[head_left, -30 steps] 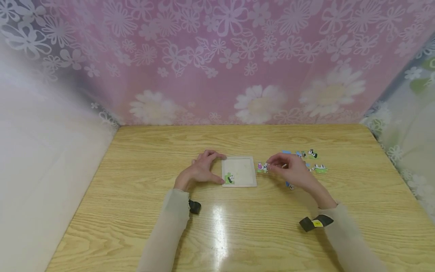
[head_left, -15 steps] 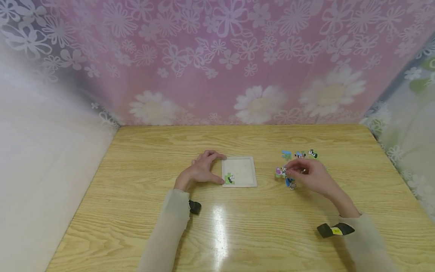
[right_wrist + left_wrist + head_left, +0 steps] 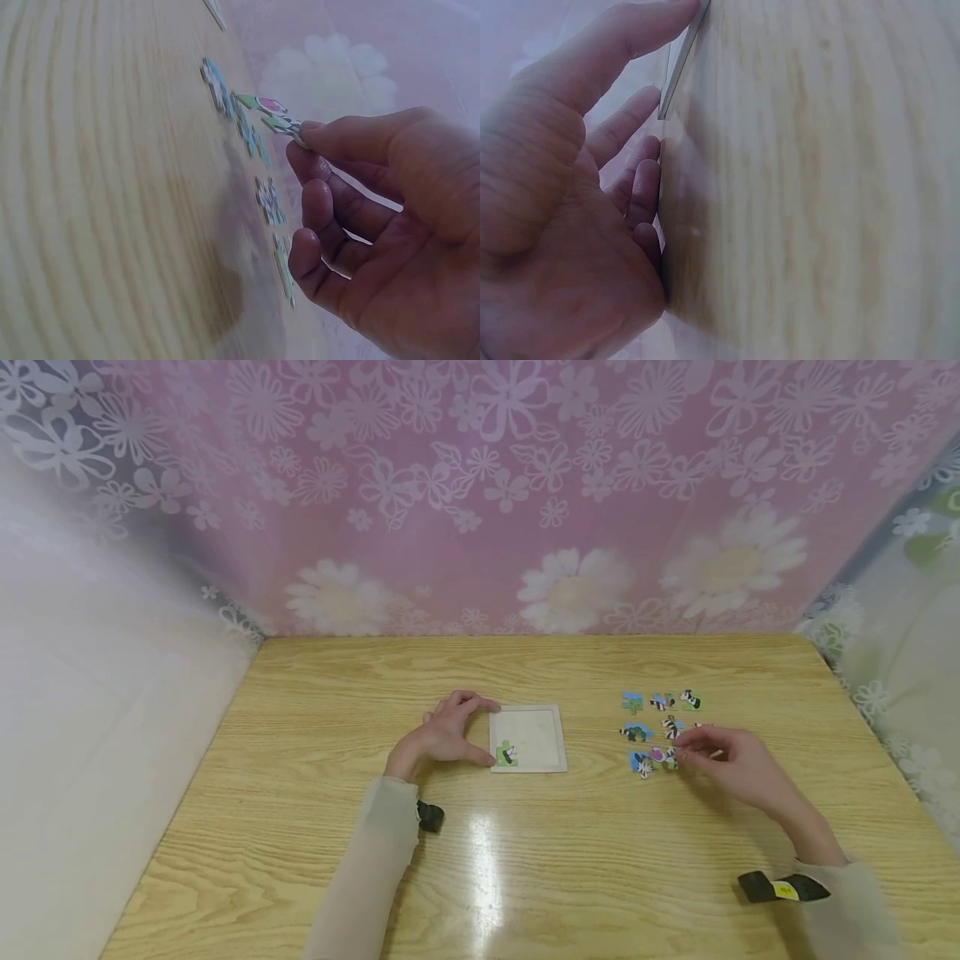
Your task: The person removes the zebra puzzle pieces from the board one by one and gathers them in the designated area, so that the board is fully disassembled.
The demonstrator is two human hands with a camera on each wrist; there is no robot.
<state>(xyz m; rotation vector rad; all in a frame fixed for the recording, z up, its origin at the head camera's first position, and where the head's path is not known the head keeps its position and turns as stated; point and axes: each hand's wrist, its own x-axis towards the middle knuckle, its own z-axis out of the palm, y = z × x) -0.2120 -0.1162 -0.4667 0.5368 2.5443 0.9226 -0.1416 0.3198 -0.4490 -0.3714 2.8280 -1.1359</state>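
Note:
Between thumb and forefinger, my right hand (image 3: 738, 764) pinches a jigsaw piece (image 3: 661, 755) with a pink patch and black-and-white marks, just above the loose pieces. The right wrist view shows that piece (image 3: 276, 112) tilted at the fingertips, the other fingers bent and off it. My left hand (image 3: 447, 731) rests at the left side of a pale square puzzle frame (image 3: 561, 747), thumb at its near corner and a finger at its far corner. In the frame's near left corner lies a green piece (image 3: 506, 756) with a black-and-white figure.
Several loose jigsaw pieces lie in rough rows on the wooden table (image 3: 375, 693), among them a blue-green piece (image 3: 632, 702), a panda piece (image 3: 690, 699) and a blue piece with stripes (image 3: 641, 765). My right hand partly hides others. A flowered curtain (image 3: 480, 510) hangs behind.
My right hand has moved right and slightly nearer with the pink-patched piece, from beside the frame to over the loose pieces. My left hand and the frame have stayed put.

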